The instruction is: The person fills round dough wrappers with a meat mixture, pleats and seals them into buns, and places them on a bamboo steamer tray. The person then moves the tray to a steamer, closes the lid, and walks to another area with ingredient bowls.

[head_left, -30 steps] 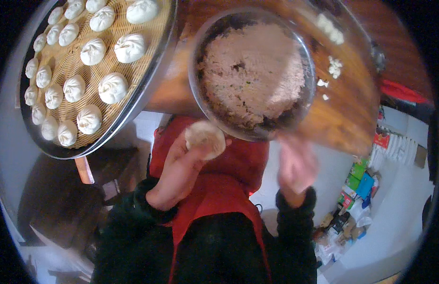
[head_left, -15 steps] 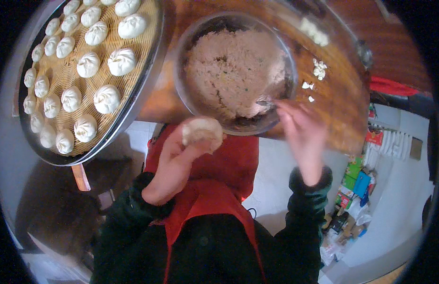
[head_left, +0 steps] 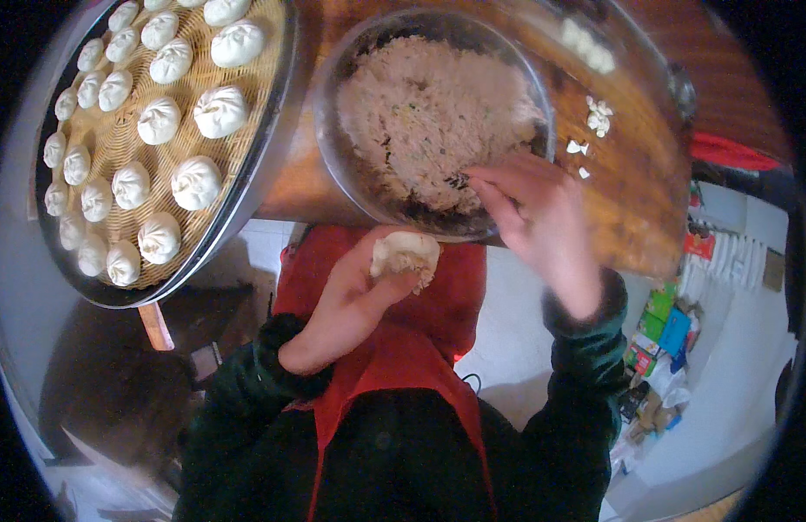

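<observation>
My left hand (head_left: 338,304) cradles a round dough wrapper (head_left: 391,251) with pale-brown filling (head_left: 407,268) on it, just below a wide steel bowl (head_left: 327,130) of minced filling (head_left: 420,104). At the bowl's near right, my right hand (head_left: 538,217) is closed on a small metal utensil (head_left: 458,179), its tip down in the mince; its exact type is hard to make out. To the left, a large round woven tray (head_left: 129,113) in a dark-rimmed pan bears several pleated white buns (head_left: 219,111).
Small dough scraps (head_left: 598,117) lie on the wooden table (head_left: 629,209) right of the bowl, with pale pieces (head_left: 586,45) farther back. A red cloth (head_left: 733,150) is at the far right. Boxes and bags (head_left: 668,339) lie low on the right. A red apron (head_left: 394,357) covers my front.
My right hand has moved up and left into the bowl with the utensil. The wrapper in my left hand has shifted slightly right, and more filling shows on it.
</observation>
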`<state>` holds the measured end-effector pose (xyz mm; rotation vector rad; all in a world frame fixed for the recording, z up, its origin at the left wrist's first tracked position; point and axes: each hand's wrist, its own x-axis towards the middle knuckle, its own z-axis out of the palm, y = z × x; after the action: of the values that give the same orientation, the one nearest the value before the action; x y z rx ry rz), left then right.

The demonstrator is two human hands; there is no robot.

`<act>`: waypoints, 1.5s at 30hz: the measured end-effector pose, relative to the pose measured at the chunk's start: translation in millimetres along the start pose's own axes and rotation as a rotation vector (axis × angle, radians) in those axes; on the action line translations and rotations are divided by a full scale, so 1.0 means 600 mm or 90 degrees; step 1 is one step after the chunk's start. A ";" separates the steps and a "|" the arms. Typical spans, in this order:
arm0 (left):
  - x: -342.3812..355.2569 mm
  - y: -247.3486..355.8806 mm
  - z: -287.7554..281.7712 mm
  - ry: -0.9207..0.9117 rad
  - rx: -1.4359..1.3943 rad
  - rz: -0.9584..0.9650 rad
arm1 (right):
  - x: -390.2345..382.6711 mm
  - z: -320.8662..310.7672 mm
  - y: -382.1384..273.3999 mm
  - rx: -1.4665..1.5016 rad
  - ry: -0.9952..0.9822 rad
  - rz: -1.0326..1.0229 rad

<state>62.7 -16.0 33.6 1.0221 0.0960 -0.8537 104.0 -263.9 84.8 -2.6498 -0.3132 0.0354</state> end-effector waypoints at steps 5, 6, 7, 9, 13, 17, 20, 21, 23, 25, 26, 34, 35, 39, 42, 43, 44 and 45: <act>-0.004 -0.001 -0.020 0.006 -0.009 0.016 | -0.027 0.046 -0.009 -0.051 0.029 -0.110; -0.005 -0.001 -0.023 0.006 -0.013 0.014 | -0.038 0.056 -0.015 -0.076 0.051 -0.134; -0.006 -0.001 -0.026 0.004 -0.018 0.016 | -0.048 0.064 -0.021 -0.098 0.096 -0.175; -0.008 0.000 -0.029 0.005 -0.027 0.017 | -0.062 0.078 -0.028 -0.101 0.102 -0.166; -0.017 -0.002 -0.032 0.011 -0.054 0.022 | -0.071 0.088 -0.032 -0.050 0.065 -0.161; -0.027 -0.012 -0.042 -0.020 -0.101 0.037 | -0.071 0.093 -0.041 -0.009 0.033 -0.094; -0.036 -0.022 -0.051 0.007 -0.113 -0.079 | -0.083 0.105 -0.057 0.065 0.087 0.040; -0.038 -0.024 -0.054 0.013 -0.179 -0.061 | -0.090 0.111 -0.064 0.084 0.131 0.015; -0.040 -0.028 -0.056 0.071 -0.273 -0.107 | -0.107 0.126 -0.080 0.107 0.197 -0.009; -0.041 -0.028 -0.056 0.026 -0.382 -0.077 | -0.116 0.150 -0.091 0.106 0.223 -0.092; -0.041 -0.028 -0.056 -0.003 -0.446 -0.058 | -0.122 0.161 -0.098 0.103 0.240 -0.126; -0.038 -0.032 -0.056 0.059 -0.371 -0.045 | -0.153 0.161 -0.119 0.022 0.171 -0.157; -0.036 -0.035 -0.057 0.082 -0.381 -0.042 | -0.153 0.156 -0.117 0.035 0.194 -0.141; -0.034 -0.047 -0.055 0.078 -0.409 -0.037 | -0.138 0.156 -0.108 -0.010 0.211 -0.025; -0.033 -0.055 -0.056 0.058 -0.429 -0.033 | -0.129 0.147 -0.110 0.033 0.086 -0.162; -0.032 -0.057 -0.058 0.046 -0.430 -0.034 | -0.124 0.139 -0.106 0.056 0.142 -0.159; -0.030 -0.059 -0.059 0.061 -0.415 -0.062 | -0.120 0.125 -0.100 0.032 0.161 -0.108; -0.027 -0.061 -0.059 0.034 -0.403 -0.042 | -0.116 0.107 -0.091 0.004 0.173 -0.065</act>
<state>38.3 12.4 -4.3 0.4480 0.4197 -0.7818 19.6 -203.6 50.2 -2.5870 -0.3547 -0.3520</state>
